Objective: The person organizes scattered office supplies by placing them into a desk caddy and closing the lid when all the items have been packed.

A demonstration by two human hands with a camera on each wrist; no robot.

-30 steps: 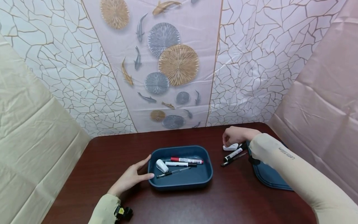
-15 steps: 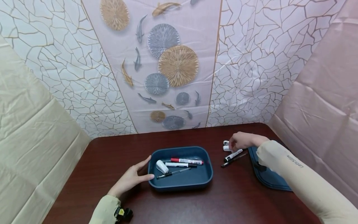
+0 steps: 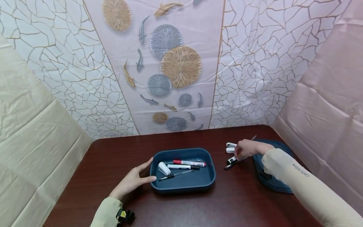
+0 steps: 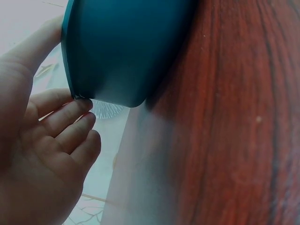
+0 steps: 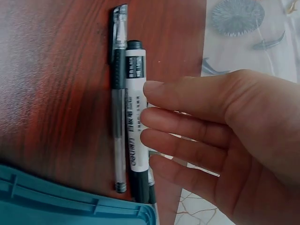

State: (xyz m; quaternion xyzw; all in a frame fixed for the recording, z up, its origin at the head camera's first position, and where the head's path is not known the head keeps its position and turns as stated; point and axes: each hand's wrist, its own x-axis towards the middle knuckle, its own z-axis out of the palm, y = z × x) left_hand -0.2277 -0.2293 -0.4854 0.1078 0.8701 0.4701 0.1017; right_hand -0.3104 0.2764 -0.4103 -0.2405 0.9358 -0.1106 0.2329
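My left hand (image 3: 131, 181) rests at the left end of a dark blue box (image 3: 184, 189), its thumb and fingers spread along the rim. Inside the box lie a red marker (image 3: 189, 162), a black-capped white marker (image 3: 179, 166), a clear pen (image 3: 175, 175) and a white rounded item (image 3: 164, 168). To the right, my right hand (image 3: 246, 148) is low over the table. In the right wrist view, its fairly straight fingertips are at the side of a black-and-white marker (image 5: 136, 108). Close alongside that marker lies a clear, black-capped pen (image 5: 119, 112).
Two small white items (image 3: 231, 148) sit just left of my right hand. A dark blue lid (image 3: 278, 185) lies under the right forearm. Beyond the hand a thin grey stick end (image 3: 253, 137) shows. Patterned cloth (image 3: 175, 104) hangs along the table's back edge.
My right hand has moved from above the white items toward me and slightly right, onto the marker. The thin grey stick end now shows beyond it. My left hand and the box stay put.
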